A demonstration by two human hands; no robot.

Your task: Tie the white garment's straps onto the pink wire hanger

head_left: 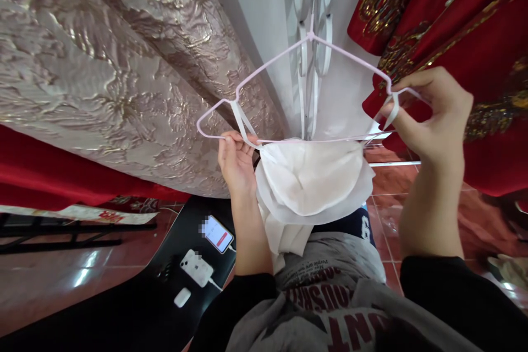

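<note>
A pale pink wire hanger (264, 69) hangs in front of me from a white wall hook. A white garment (313, 179) droops from it by two thin white straps. My left hand (236, 160) pinches the left strap (243, 124) near the hanger's lower bar. My right hand (433, 115) is closed on the right strap (392, 110) at the hanger's right shoulder. Both of my sleeves are black.
A pinkish gold embossed fabric (107, 66) hangs at the left. Red garments with gold embroidery (466, 27) hang at the right. Below left, two phones (217, 234) and a white earbud case (182, 297) lie on a black surface. The floor is red tile.
</note>
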